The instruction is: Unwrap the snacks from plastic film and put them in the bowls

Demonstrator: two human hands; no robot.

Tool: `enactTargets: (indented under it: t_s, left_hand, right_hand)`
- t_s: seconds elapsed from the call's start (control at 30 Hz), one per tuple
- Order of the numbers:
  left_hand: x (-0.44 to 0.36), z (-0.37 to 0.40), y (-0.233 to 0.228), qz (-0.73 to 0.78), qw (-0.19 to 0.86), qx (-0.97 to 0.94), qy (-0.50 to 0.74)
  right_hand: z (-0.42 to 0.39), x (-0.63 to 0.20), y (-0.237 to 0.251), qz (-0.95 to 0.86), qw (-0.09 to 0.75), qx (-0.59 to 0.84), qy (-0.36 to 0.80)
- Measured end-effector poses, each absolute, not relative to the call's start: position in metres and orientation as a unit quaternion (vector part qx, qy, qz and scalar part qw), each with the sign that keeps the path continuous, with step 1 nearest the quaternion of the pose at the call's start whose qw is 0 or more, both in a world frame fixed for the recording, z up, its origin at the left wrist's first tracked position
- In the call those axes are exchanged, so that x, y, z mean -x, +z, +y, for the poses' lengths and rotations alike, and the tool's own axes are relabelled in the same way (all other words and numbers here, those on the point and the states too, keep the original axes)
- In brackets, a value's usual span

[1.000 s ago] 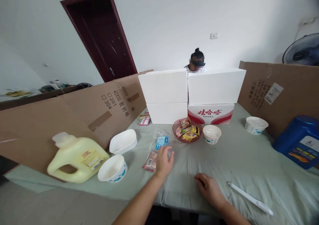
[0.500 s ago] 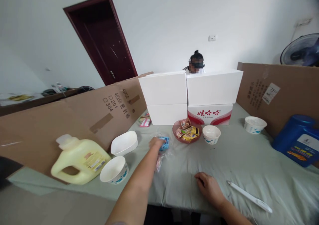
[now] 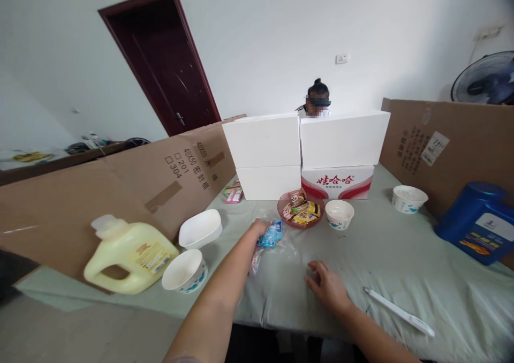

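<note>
We reach our left hand (image 3: 257,228) across the middle of the tabletop (image 3: 385,256), its fingers closed on a blue packet (image 3: 271,235) inside a clear plastic bag (image 3: 281,245) that lies crumpled on the cloth. A pink packet (image 3: 254,260) sits just under our forearm, toward the near edge. Our right hand (image 3: 327,287) rests flat near the near edge, fingers loose and holding nothing, with a white pen (image 3: 399,312) lying to its right. Beyond the bag stands a red dish of snacks (image 3: 301,213), a small white bowl (image 3: 339,214) beside it. A yellow jug (image 3: 128,253) stands by the left edge.
</note>
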State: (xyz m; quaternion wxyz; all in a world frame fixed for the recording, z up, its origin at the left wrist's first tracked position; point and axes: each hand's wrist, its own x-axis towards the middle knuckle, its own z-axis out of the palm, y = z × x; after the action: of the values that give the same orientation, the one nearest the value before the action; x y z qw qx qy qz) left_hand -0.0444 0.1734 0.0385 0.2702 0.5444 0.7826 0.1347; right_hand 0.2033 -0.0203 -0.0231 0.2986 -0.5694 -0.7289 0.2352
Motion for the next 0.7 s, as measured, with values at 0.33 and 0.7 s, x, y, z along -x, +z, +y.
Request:
enactTargets:
  t_s: [0.33, 0.7]
  left_hand:
    - [0.024, 0.143, 0.045, 0.735, 0.45, -0.467, 0.196]
    - [-0.038, 0.056, 0.01, 0.7, 0.438, -0.489, 0.281]
  right_hand:
    - [0.074, -0.145, 0.015, -0.756, 0.237, 0.599, 0.116]
    - [0.04, -0.18, 0.01, -0.805, 0.216, 0.545, 0.087]
